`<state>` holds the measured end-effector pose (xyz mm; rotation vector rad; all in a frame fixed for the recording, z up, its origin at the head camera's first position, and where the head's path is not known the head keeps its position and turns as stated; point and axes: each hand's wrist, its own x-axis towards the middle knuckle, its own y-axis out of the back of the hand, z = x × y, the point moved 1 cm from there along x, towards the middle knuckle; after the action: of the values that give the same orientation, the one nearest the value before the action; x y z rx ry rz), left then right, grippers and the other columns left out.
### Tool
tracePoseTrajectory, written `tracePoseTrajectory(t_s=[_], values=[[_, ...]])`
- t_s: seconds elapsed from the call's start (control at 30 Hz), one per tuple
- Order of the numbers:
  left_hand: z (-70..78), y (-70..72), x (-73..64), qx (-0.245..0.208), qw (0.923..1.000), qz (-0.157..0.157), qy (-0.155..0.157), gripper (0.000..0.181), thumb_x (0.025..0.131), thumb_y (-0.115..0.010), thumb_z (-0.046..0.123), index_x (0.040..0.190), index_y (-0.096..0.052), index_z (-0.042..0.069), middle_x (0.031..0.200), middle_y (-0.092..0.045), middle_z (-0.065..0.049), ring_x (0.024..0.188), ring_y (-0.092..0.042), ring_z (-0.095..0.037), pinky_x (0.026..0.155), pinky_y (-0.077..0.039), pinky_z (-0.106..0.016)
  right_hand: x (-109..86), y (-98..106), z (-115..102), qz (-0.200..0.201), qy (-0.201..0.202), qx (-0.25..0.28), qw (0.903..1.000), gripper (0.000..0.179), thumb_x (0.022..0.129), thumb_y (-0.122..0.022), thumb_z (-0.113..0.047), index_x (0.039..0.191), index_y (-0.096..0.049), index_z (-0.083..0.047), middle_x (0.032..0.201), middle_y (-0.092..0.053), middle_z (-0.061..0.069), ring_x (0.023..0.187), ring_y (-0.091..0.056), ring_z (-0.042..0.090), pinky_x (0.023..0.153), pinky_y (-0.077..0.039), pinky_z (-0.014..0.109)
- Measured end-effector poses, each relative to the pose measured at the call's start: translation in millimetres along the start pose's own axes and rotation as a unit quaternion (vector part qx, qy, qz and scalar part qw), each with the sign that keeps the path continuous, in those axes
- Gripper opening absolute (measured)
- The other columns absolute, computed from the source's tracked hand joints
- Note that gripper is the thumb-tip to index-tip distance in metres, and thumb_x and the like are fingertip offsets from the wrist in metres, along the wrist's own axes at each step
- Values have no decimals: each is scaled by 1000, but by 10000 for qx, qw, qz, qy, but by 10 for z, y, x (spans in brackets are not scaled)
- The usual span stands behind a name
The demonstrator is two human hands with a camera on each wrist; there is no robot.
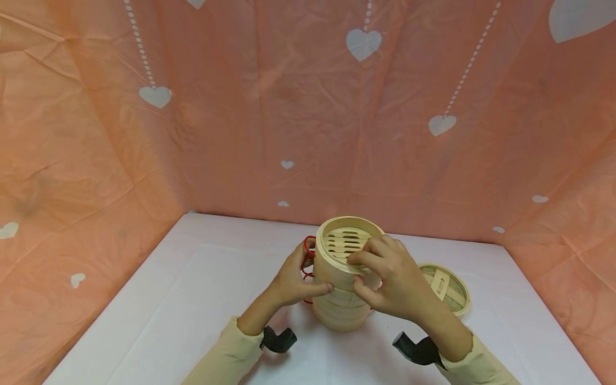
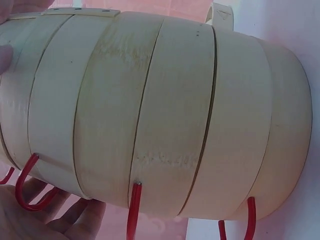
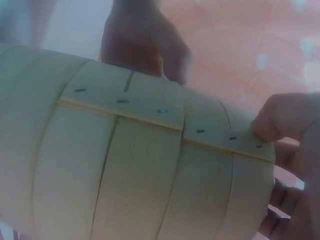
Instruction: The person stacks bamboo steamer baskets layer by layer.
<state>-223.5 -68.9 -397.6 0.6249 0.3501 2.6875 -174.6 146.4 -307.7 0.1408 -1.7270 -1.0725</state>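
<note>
A tall stack of round bamboo steamer baskets point(image 1: 337, 316) stands upright on the white table. Its uppermost basket point(image 1: 323, 258) has a slatted floor and no lid on it. My left hand point(image 1: 294, 282) holds the stack from the left, thumb across the front and fingers partly hidden behind, beside red cord loops point(image 2: 134, 212). At the right front of the top rim, my right hand point(image 1: 395, 274) pinches the wall, fingers inside and thumb outside. The right wrist view shows the stapled seam point(image 3: 162, 120) of the stack between both hands.
A round bamboo lid point(image 1: 440, 283) with a strap across it lies on the table point(image 1: 144, 299) to the right, partly behind my right forearm. Pink cloth point(image 1: 308, 123) with white hearts encloses the back and sides. Black wrist-worn devices point(image 1: 279, 340) hang beneath both wrists.
</note>
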Motion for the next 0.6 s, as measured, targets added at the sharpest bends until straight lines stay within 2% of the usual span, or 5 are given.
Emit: tracePoseTrajectory(t_s=[0.1, 0.23, 0.4, 0.5, 0.6], values=[[15, 10, 2, 145, 9999, 27, 5, 76, 68, -82, 21, 133, -43, 16, 127, -55, -4, 117, -58, -24, 88, -54, -40, -1, 29, 8, -19, -34, 128, 9999, 29, 70, -69, -19, 99, -67, -17, 83, -54, -6, 82, -46, 12, 72, -38, 32], [58, 32, 20, 306, 9991, 164, -258, 83, 68, -84, 25, 138, -40, 14, 130, -55, -6, 121, -54, -23, 98, -49, -43, -29, 85, 37, 2, -209, 330, 9992, 39, 70, -73, -21, 108, -65, -17, 90, -57, -4, 85, -44, 10, 74, -36, 29], [116, 66, 60, 26, 9968, 383, -695, 94, 68, -84, 36, 143, -34, 8, 138, -48, -12, 126, -51, -29, 101, -46, -48, -110, 169, 109, 95, -454, 441, 9979, 47, 69, -76, -21, 114, -64, -16, 100, -60, -1, 90, -45, 9, 76, -36, 27], [142, 85, 84, -109, 9957, 502, -775, 95, 69, -83, 41, 143, -34, 7, 139, -46, -13, 127, -50, -31, 102, -44, -50, -163, 228, 153, 68, -663, 408, 9969, 49, 69, -77, -20, 116, -64, -15, 105, -60, 0, 96, -47, 11, 80, -39, 28], [164, 106, 107, -132, 9947, 587, -839, 93, 69, -83, 39, 142, -36, 6, 138, -46, -14, 127, -49, -32, 104, -41, -53, -214, 282, 196, -36, -953, 351, 9948, 51, 68, -79, -21, 117, -64, -15, 109, -60, -3, 103, -48, 12, 85, -39, 30]])
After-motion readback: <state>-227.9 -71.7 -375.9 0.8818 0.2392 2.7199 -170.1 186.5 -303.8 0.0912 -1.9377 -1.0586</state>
